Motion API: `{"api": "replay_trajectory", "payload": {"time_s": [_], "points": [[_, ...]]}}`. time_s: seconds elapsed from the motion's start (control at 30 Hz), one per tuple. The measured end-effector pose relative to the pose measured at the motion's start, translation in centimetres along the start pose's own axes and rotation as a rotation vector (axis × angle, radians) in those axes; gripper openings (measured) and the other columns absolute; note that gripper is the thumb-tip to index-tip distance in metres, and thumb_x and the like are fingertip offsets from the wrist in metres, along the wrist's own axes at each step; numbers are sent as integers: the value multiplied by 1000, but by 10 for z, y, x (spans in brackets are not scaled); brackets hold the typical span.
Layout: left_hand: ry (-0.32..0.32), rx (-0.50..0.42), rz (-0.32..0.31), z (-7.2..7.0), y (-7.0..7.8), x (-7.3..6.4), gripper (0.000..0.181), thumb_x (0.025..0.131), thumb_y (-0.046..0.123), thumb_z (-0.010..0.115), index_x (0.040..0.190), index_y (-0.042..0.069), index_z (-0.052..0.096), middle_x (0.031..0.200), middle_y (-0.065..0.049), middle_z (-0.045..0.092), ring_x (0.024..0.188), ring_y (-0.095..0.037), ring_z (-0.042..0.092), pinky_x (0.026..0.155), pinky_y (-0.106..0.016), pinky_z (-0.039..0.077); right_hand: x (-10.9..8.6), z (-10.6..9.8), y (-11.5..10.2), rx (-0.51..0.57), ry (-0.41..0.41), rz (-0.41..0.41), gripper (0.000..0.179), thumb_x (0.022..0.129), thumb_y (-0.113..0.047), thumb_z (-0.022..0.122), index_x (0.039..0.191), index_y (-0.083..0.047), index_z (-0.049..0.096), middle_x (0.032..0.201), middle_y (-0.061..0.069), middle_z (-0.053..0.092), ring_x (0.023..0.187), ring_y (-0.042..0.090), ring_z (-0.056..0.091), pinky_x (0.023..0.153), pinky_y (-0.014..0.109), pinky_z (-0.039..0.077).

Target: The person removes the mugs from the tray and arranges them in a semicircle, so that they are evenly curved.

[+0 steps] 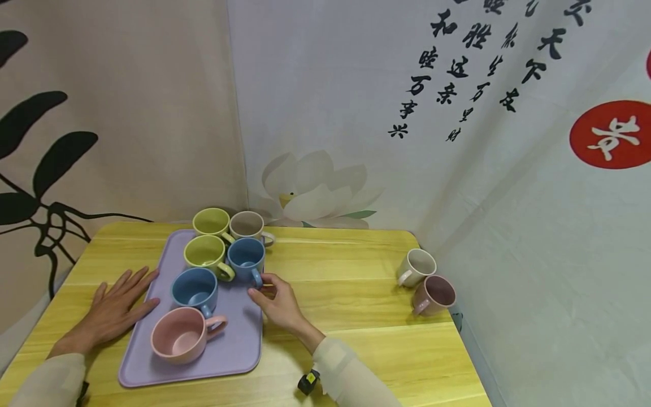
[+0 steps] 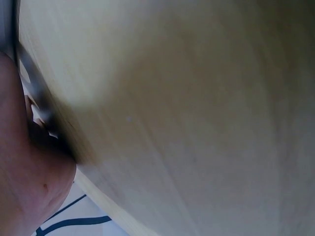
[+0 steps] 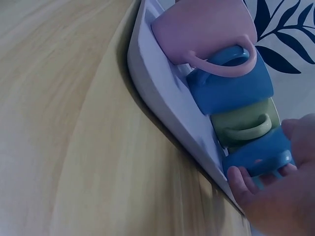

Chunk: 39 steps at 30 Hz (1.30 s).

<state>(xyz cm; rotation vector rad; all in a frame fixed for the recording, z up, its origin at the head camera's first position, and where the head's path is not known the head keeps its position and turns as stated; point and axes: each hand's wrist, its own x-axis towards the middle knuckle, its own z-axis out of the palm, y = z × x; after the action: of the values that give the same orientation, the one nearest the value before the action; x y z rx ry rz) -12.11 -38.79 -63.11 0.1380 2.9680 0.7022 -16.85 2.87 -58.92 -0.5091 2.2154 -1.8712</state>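
Head view: one light-wood table [image 1: 335, 254], bearing one lilac tray [image 1: 239, 345] toward its left edge. On the tray, six mugs: pink mug [image 1: 180, 339], near the near edge, handle to the right; left blue mug [image 1: 195, 291], just behind it; front green mug [image 1: 205, 254], next back; rear green mug [image 1: 209, 222], at the far left corner; beige mug [image 1: 246, 225], at the far right corner; right blue mug [image 1: 246, 260], by the right edge, upright, handle toward the near edge. Near the table's right edge, side by side: white mug [image 1: 418, 267] and mauve mug [image 1: 434, 297]. Left hand [image 1: 119, 308]: spread, fingers extended, palm down on the table, fingertips at the tray's left edge. Right hand [image 1: 280, 305]: at the handle of the right blue mug, thumb and fingers about it; whether they grip it cannot be told. Backdrop: pale printed cloth [image 1: 325, 73] with black characters. Left wrist view: part of the left hand, blurred, against the tabletop; fingers mostly hidden. Right wrist view: tray edge, pink mug handle foremost, the right hand's bent fingers just beside the right blue mug's handle.
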Motion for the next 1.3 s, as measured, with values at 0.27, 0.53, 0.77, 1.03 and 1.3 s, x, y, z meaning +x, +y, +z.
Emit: {"api": "replay_trajectory", "payload": {"time_s": [0.27, 0.53, 0.77, 1.03, 1.3], "points": [[-1, -4, 3, -1, 0, -1, 87, 115, 62, 50, 183, 21, 15, 187, -33, 8, 171, -65, -7, 125, -88, -25, 4, 1, -1, 54, 12, 21, 29, 112, -12, 70, 130, 12, 71, 127, 30, 78, 118, 54, 80, 96, 55, 70], [1, -7, 10, -2, 0, -1, 86, 115, 62, 51, 183, 21, 16, 187, -33, 9, 171, -66, -6, 125, -89, -24, 10, 4, -1, 51, 58, 34, 21, 112, -10, 70, 116, 10, 75, 114, 33, 80, 111, 56, 81, 96, 62, 68], [11, -1, 14, -2, 0, 0, 86, 115, 62, 51, 183, 22, 16, 187, -33, 10, 171, -66, -4, 126, -88, -24, 11, 4, -2, 43, 73, 31, 20, 112, -11, 71, 113, 8, 77, 113, 31, 81, 108, 54, 82, 91, 49, 71], [10, -2, 13, -1, 0, 0, 86, 115, 62, 51, 183, 22, 16, 187, -33, 10, 171, -66, -5, 126, -88, -24, 9, 5, -3, 32, 96, 31, 20, 111, -11, 72, 110, 8, 78, 110, 34, 82, 105, 57, 81, 89, 57, 70], [11, 0, 12, 0, 0, 0, 86, 115, 62, 51, 183, 22, 15, 187, -33, 10, 171, -66, -4, 126, -88, -23, 7, 5, -1, 33, 102, 23, 20, 110, -11, 73, 111, 8, 79, 109, 35, 82, 104, 59, 81, 78, 23, 67]]}}
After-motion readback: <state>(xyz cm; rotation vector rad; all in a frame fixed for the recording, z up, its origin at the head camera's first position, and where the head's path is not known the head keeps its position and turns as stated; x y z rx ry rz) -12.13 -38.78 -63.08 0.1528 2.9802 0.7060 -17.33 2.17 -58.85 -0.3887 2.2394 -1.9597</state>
